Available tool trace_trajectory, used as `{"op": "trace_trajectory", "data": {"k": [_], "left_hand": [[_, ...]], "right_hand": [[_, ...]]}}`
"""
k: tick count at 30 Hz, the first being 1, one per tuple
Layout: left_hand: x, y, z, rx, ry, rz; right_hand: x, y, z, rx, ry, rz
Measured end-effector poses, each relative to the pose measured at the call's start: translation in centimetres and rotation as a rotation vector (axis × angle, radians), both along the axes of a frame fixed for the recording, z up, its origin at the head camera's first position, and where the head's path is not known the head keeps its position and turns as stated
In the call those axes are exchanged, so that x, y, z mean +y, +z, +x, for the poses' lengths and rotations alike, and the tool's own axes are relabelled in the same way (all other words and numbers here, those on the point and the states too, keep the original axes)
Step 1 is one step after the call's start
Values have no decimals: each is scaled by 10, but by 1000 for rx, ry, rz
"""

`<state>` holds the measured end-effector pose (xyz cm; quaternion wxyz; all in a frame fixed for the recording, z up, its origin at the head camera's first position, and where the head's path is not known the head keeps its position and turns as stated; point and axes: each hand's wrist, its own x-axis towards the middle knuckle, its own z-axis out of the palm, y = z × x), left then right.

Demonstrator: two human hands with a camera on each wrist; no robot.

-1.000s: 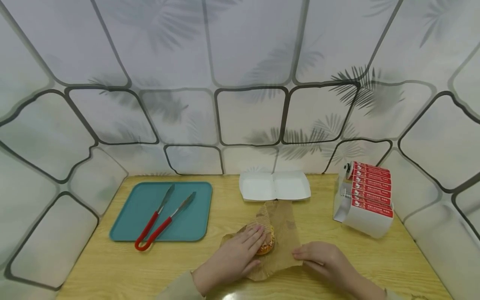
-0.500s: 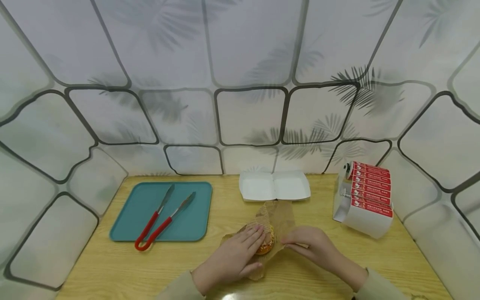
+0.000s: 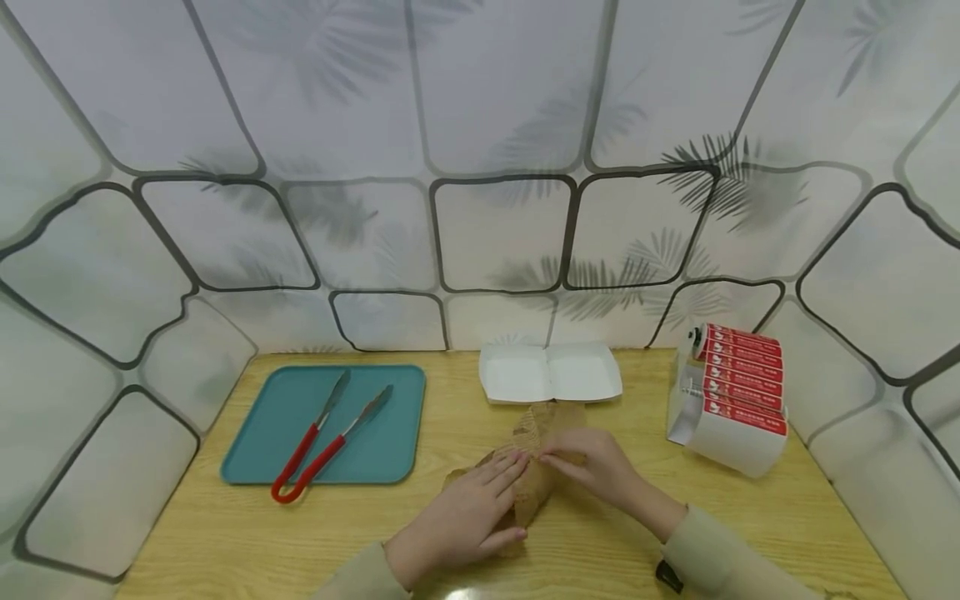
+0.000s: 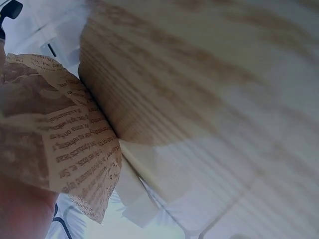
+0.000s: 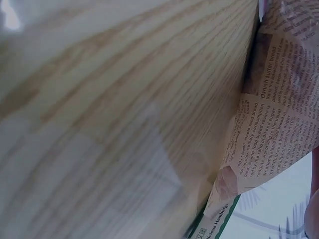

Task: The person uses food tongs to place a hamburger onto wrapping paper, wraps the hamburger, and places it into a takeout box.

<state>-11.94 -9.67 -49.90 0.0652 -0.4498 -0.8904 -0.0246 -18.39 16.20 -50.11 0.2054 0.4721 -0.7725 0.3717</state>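
Brown printed wrapping paper (image 3: 534,493) lies folded on the wooden table in the head view, covering the sprinkled burger bun, which is hidden now. My left hand (image 3: 467,510) presses flat on it from the left, fingers extended and thumb out. From the right, my right hand (image 3: 600,468) pinches the paper's edge between thumb and fingers, close to the left fingertips. Printed paper (image 4: 82,134) rises beside a bit of the hand in the left wrist view. In the right wrist view the lettered paper (image 5: 279,109) slopes up, its corner near the tabletop.
An opened white carton (image 3: 551,373) stands just behind the paper, against the wall. At left, a teal tray (image 3: 258,442) bears red-handled tongs (image 3: 321,460) whose handle overhangs the front edge. A roll of red-and-white labels (image 3: 744,392) sits in its dispenser at right.
My right hand has carried the paper's right side leftward and over the bun, hiding it. The left hand has stayed pressed in place.
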Motion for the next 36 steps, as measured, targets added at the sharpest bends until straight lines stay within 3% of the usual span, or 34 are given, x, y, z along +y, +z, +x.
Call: {"op": "trace_trajectory", "data": {"k": [4,9,16,19,22,26,36], "left_hand": [[0,0,-1,-35,10,7],[-1,2,-2,-181,49,68],[-8,3,-4,-466,106,390],[-11,2,-5,-497,121,495],[-14,2,-6,-439,128,538],[-16,2,-6,-309,123,519],[-18,-2,-8,77,-11,262]], "right_hand": [[-7,-3,-5,-28,-41,9],[-13,-8,-8,-117,-86,29],[-15,-11,-16,-223,-79,38],[-15,-10,-19,-249,-54,57],[-14,-9,-22,-263,-33,77],[-15,-8,-25,-267,1,95],[-17,-3,-32,-350,1,168]]}}
